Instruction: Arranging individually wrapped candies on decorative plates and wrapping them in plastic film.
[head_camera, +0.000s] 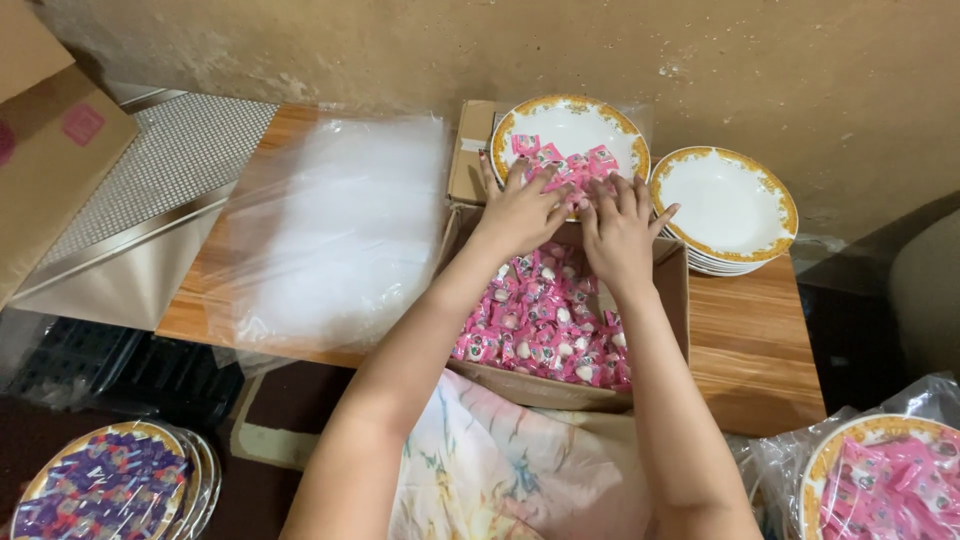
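My left hand (520, 208) and my right hand (618, 222) lie side by side, fingers spread, on a small heap of pink wrapped candies (560, 163) in a white plate with a gold rim (560, 118). Both hands press on the candies; neither grips one that I can see. The plate rests across the far edge of an open cardboard box (676, 288) holding many more pink candies (545, 330). My forearms reach over the box from the near side.
A stack of empty gold-rimmed plates (728, 205) stands right of the box on the wooden table (755, 345). Clear plastic sheets (335, 230) lie at left. A wrapped plate of pink candies (880, 480) sits bottom right, one of purple candies (105, 485) bottom left.
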